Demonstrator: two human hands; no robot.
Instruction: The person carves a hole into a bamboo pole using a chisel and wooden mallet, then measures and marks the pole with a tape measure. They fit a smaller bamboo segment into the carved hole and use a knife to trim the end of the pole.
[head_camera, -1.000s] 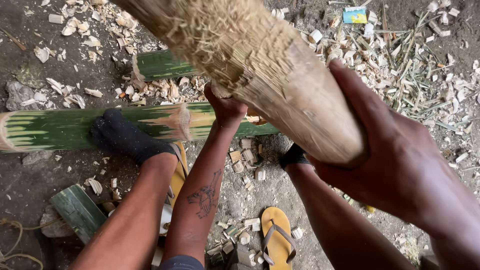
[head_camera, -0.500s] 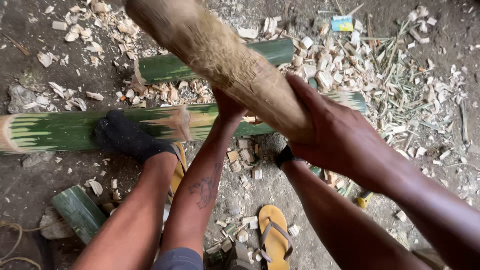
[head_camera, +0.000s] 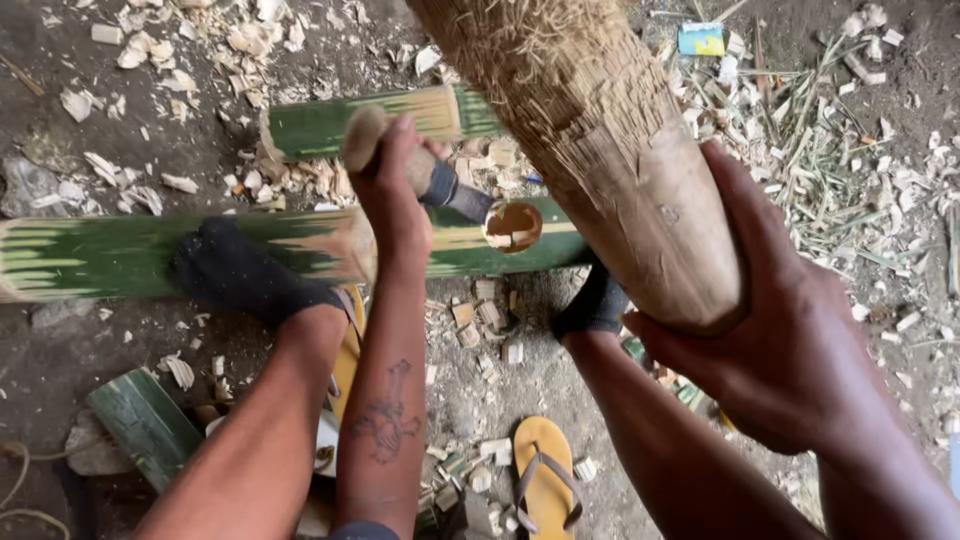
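Wooden mallet (head_camera: 600, 150) raised in right hand (head_camera: 790, 350), left hand (head_camera: 395, 190) gripping chisel (head_camera: 440, 185)

Bare dirt ground (head_camera: 60, 380) carries 2 green bamboo poles (head_camera: 90, 258), scattered wood chips (head_camera: 160, 60) and a yellow sandal (head_camera: 545, 478).

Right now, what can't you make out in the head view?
- Chisel blade: the left hand covers most of the wooden handle; the tip at the bamboo pole is unclear.
- Wooden mallet, gripped by the right hand: its top is cut off by the upper edge.
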